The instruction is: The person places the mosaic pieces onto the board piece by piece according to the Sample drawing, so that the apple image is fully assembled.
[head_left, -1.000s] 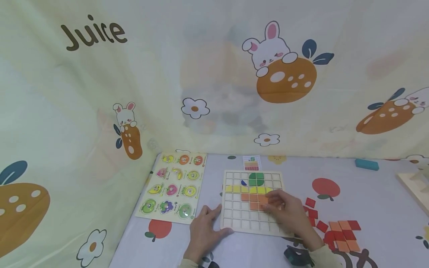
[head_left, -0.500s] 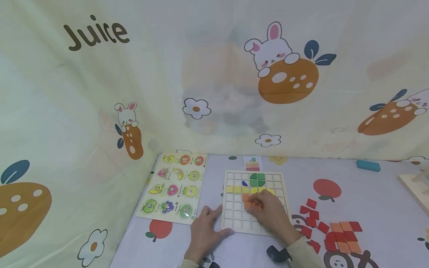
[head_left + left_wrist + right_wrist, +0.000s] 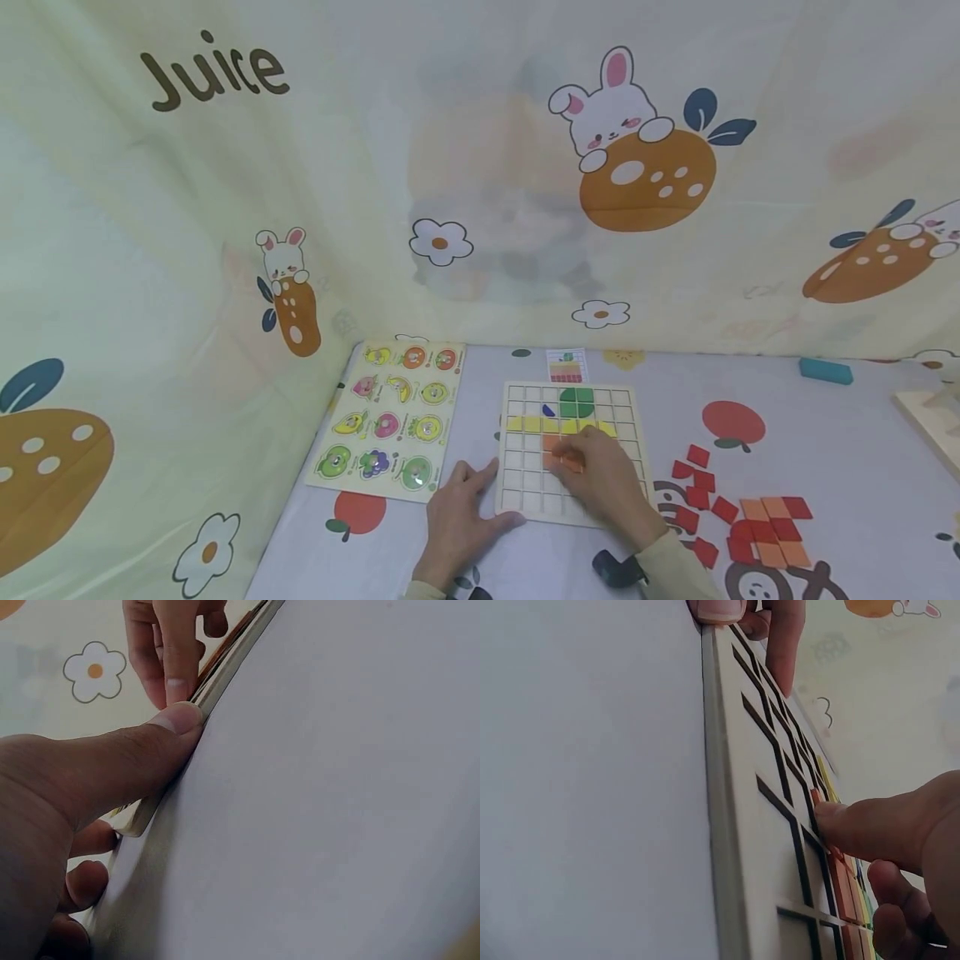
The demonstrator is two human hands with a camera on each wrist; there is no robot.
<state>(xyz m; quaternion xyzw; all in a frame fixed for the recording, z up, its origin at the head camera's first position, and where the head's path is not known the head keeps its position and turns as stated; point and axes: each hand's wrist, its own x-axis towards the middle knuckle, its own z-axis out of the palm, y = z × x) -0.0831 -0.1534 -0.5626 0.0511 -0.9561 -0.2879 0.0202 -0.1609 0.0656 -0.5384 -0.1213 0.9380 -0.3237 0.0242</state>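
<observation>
Spread left hand [image 3: 461,515] braces pale wooden grid board [image 3: 522,481] at near-left corner; right hand [image 3: 603,479], grip unclear, touches orange square tile [image 3: 815,796], likely light, stiff, best edge-pinched

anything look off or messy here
Nothing looks spilled or damaged. Only the loose red tiles right of the grid board stand out: they lie scattered at mixed angles, while the orange and red block beside them is packed in rows.
</observation>
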